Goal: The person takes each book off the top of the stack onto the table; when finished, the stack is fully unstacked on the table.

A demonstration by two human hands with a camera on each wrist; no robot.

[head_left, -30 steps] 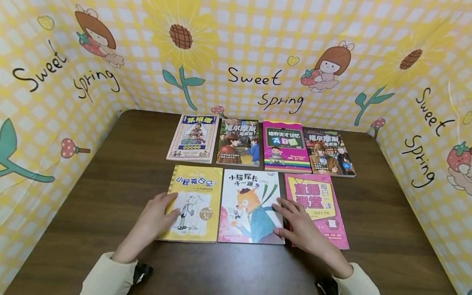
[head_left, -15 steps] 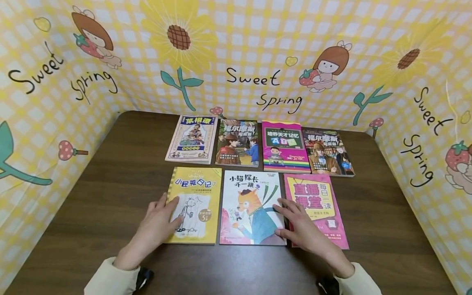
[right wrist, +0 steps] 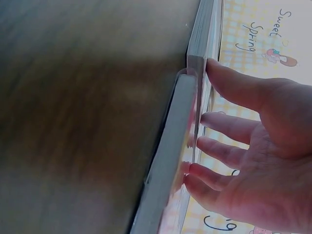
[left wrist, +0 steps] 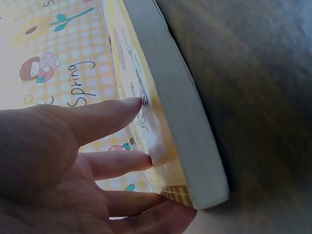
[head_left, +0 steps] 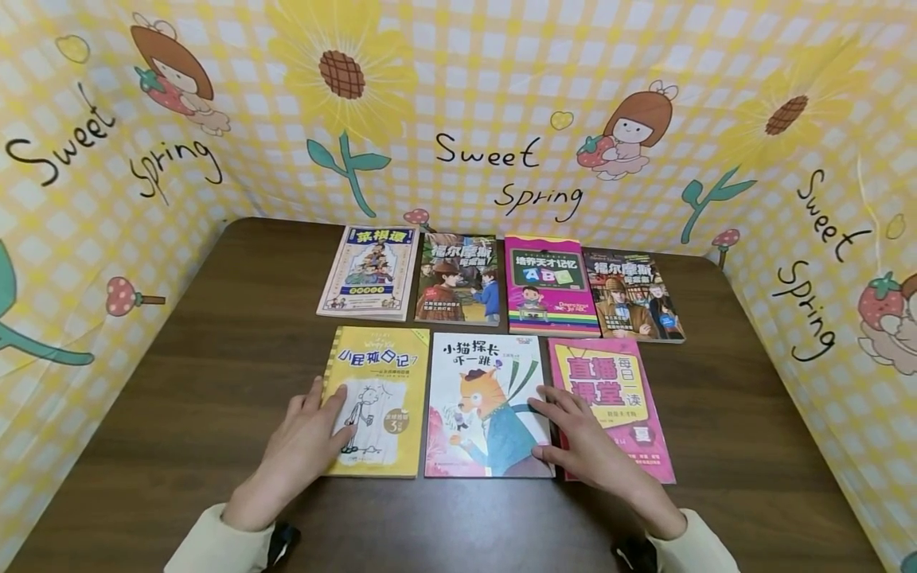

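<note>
In the head view my left hand (head_left: pixel 297 450) lies over the left side of a yellow comic diary book (head_left: pixel 390 366). The left wrist view shows the thumb and a finger on its cover, with other fingers at its spine edge. A white picture book with an orange cat (head_left: pixel 466 446) lies in the middle of the front row. My right hand (head_left: pixel 591 446) touches that book's right side with thumb and fingertips. Its palm is over the pink book (head_left: pixel 655 446), partly hiding it. In the right wrist view the fingers are spread and lightly bent along both books.
Behind, a second row holds a cream book (head_left: pixel 368 270), a dark detective book (head_left: pixel 458 278), a magenta ABC book (head_left: pixel 552 294) and another detective book (head_left: pixel 634 294). They lie on a brown wooden table (head_left: pixel 458 525), enclosed by a yellow checked cloth (head_left: pixel 501 79).
The yellow book has turned a little and now lies straighter, with my left hand moving along with it. The cat book has shifted slightly toward me. My right hand has hardly moved.
</note>
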